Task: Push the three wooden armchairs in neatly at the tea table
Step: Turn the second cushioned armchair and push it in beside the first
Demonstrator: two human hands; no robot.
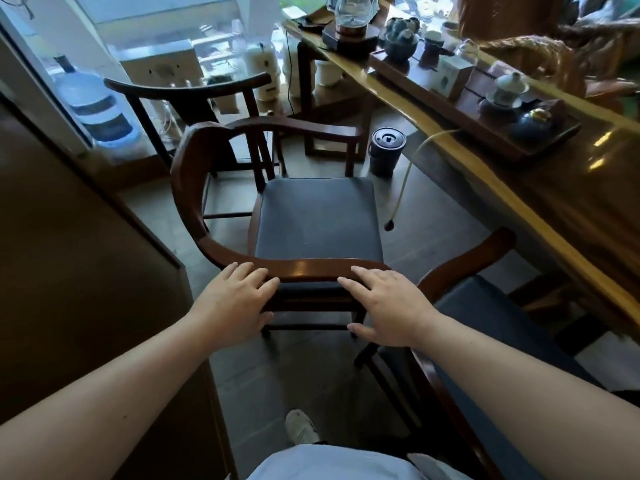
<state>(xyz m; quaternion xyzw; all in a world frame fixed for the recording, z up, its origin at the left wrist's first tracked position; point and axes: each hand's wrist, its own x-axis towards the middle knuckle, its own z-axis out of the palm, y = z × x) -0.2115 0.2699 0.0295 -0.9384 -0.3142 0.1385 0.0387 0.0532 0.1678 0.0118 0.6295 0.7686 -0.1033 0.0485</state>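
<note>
The middle wooden armchair point(194, 174), with a curved back and a blue seat cushion, stands on the floor, set back from the long tea table point(512, 199) on the right. My left hand point(235, 299) and my right hand point(388, 303) lie side by side on its near armrest, fingers spread over the rail and thumbs hanging below it. A second armchair point(485, 317) with a blue seat is close on my right, partly under the table edge. The third armchair point(187, 88) stands beyond the middle one, near the window.
A dark lidded bucket point(386, 150) and a dangling hose point(403, 188) sit on the floor between chair and table. A tea tray point(408, 76) with pots and cups covers the tabletop. A wooden cabinet point(76, 271) is on my left, with a water bottle point(90, 98) by the window.
</note>
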